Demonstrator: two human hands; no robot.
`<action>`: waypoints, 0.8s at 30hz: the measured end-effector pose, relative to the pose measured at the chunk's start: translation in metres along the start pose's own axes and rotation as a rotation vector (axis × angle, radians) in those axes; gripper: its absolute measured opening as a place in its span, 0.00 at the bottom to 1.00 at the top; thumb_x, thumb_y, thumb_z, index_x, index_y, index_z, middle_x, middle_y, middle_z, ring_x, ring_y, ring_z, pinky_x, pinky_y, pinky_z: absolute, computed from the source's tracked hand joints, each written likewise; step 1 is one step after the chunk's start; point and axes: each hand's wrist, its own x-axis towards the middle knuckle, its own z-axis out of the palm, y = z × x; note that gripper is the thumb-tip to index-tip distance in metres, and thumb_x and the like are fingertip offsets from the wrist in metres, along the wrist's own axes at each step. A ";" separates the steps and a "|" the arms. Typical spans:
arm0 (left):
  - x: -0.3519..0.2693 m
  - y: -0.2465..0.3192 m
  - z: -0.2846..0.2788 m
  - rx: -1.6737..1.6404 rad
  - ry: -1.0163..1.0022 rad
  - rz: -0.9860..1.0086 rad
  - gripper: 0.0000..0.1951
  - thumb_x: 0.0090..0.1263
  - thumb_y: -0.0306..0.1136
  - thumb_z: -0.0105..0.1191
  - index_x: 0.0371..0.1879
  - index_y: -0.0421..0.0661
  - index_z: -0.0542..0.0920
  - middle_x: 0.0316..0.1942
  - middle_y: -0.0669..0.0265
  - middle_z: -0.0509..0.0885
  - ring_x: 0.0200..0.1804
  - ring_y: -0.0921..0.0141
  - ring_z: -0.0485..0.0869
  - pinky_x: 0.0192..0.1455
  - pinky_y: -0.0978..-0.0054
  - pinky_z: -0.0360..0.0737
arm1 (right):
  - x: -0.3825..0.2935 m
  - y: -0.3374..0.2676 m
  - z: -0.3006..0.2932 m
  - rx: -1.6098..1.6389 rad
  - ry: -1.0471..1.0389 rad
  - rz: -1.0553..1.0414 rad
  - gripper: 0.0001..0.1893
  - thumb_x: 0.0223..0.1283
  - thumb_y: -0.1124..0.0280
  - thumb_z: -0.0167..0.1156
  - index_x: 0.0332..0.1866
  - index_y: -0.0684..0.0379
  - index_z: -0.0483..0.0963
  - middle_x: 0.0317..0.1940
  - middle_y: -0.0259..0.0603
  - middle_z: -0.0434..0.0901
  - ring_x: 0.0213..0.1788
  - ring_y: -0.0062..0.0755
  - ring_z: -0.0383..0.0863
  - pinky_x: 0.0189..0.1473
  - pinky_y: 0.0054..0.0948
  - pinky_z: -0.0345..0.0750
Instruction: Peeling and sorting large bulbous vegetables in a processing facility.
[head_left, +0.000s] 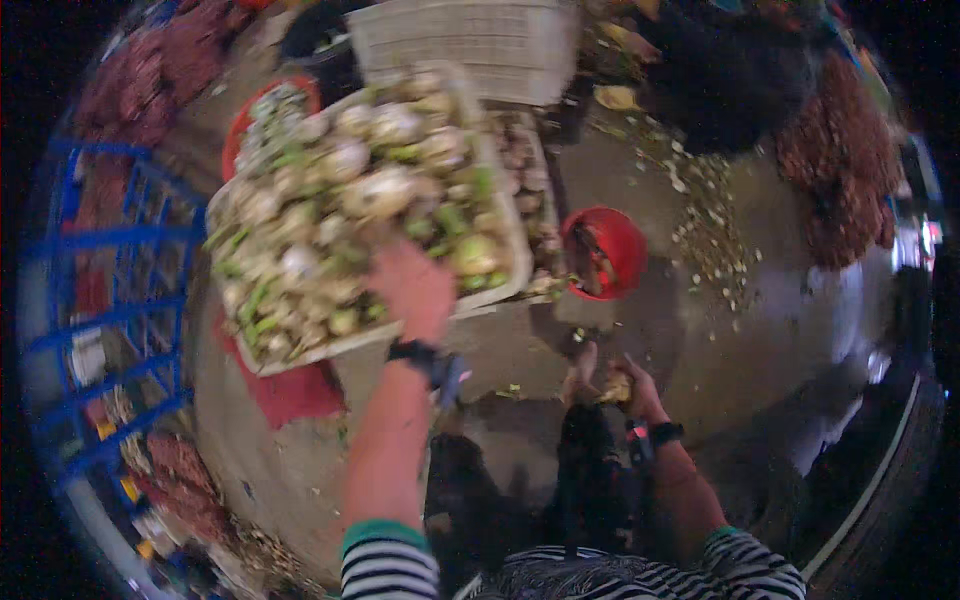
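My left hand (411, 285), blurred and wearing a dark wristwatch, reaches into a white plastic crate (521, 262) heaped with pale bulbs that look like onions or garlic. Just beyond its fingers lies a larger bulb (382, 191). Blur and the heap hide the fingertips, so I cannot tell whether they grip anything. Lower right, my right hand (641, 390) curls around a small yellowish thing (616, 388), too blurred to name. Beside that hand is what looks like a bare foot (581, 375) at the end of a dark trouser leg.
A red plastic bucket (619, 251) stands right of the crate, near scattered peelings (712, 202). Behind the crate are another red tub (234, 139) and a pale upright crate (469, 49). A blue metal frame (120, 240) lines the left; reddish mesh sacks (836, 172) stand right.
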 end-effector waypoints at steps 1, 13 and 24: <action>-0.002 -0.001 -0.013 -0.117 0.041 0.059 0.43 0.58 0.48 0.61 0.71 0.39 0.60 0.72 0.48 0.61 0.75 0.52 0.57 0.68 0.33 0.54 | -0.016 0.008 0.009 -0.039 -0.026 -0.063 0.15 0.66 0.60 0.54 0.50 0.58 0.75 0.39 0.36 0.80 0.42 0.30 0.81 0.44 0.35 0.80; -0.185 -0.249 -0.089 -1.691 -0.491 0.006 0.23 0.70 0.33 0.55 0.63 0.40 0.72 0.56 0.57 0.78 0.55 0.62 0.78 0.57 0.66 0.77 | -0.179 0.126 0.410 -0.921 -0.266 -0.490 0.34 0.49 0.73 0.70 0.65 0.62 0.68 0.57 0.40 0.75 0.57 0.31 0.76 0.60 0.31 0.74; -0.204 -0.367 -0.173 -2.381 -0.163 -0.820 0.20 0.72 0.28 0.51 0.62 0.40 0.70 0.53 0.60 0.79 0.55 0.64 0.80 0.57 0.67 0.80 | -0.192 0.198 0.561 -0.744 -0.944 -0.363 0.33 0.51 0.78 0.71 0.65 0.62 0.68 0.60 0.41 0.75 0.61 0.31 0.75 0.64 0.34 0.72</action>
